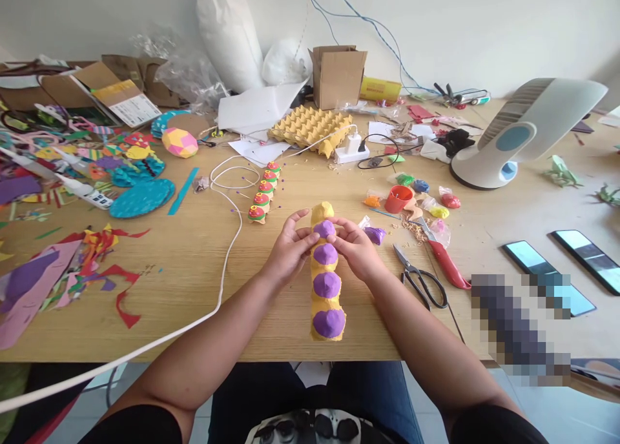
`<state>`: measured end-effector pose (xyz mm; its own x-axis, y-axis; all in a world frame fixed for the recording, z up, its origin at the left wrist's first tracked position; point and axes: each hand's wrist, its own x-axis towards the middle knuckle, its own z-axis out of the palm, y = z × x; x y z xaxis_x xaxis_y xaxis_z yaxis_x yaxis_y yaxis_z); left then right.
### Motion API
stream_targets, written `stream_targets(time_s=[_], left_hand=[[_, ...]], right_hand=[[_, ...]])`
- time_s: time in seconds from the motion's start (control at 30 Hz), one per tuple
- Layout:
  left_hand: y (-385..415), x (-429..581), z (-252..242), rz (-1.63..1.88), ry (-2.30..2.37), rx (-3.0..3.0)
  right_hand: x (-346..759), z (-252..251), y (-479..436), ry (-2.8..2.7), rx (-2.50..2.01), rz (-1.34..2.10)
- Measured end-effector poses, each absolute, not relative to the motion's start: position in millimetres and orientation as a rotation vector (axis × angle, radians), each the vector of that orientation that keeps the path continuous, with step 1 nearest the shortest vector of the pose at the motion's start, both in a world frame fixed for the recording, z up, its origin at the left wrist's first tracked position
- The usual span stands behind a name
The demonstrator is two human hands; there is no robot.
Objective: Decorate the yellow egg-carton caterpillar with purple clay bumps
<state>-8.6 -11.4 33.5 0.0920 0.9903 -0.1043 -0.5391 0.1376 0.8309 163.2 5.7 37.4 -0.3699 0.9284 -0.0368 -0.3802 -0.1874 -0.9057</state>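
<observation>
My left hand [295, 245] and my right hand [355, 244] grip a yellow egg carton strip [325, 304] from both sides near its far end. Several of its bumps are covered in purple clay [327, 285]; the farthest bump is bare yellow. Both thumbs press at the far purple bump, fingers curled around the edges. Just beyond my right hand lies a bag of purple clay [375, 235]. Farther off stands a decorated egg carton strip [261, 199] with red and green bumps and pins along its sides.
To the right lie black scissors [420, 276], a red-handled knife [448, 263], clay bags around a red cup [400, 199], two phones [547, 276] and a white lamp-like device [513, 134]. A white cable [227, 263] crosses the left side. Paper scraps [92, 263] cover the far left.
</observation>
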Motion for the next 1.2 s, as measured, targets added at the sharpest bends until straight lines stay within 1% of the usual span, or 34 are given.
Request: stream_targets(time_s=[0.2, 0.37, 0.57, 0.87, 1.2], left_hand=[[-12.5, -8.1, 32.5, 1.264, 0.777, 0.748], [-12.3, -7.1, 33.1, 1.245, 0.801, 0.765], [-10.5, -8.8, 34.3, 1.235, 0.840, 0.751], [-9.3, -11.8, 32.4, 1.205, 0.757, 0.711], [-10.0, -12.5, 29.9, 1.221, 0.699, 0.710]], right_hand=[[168.6, 33.1, 11.7, -1.245, -0.821, 1.592], [169.9, 34.5, 11.1, -1.277, -0.837, 1.561], [168.1, 38.1, 7.2, -1.230, -0.804, 1.614], [167.2, 33.7, 9.3, -1.094, -0.721, 1.704], [166.1, 36.4, 4.9, -0.983, -0.742, 1.781]])
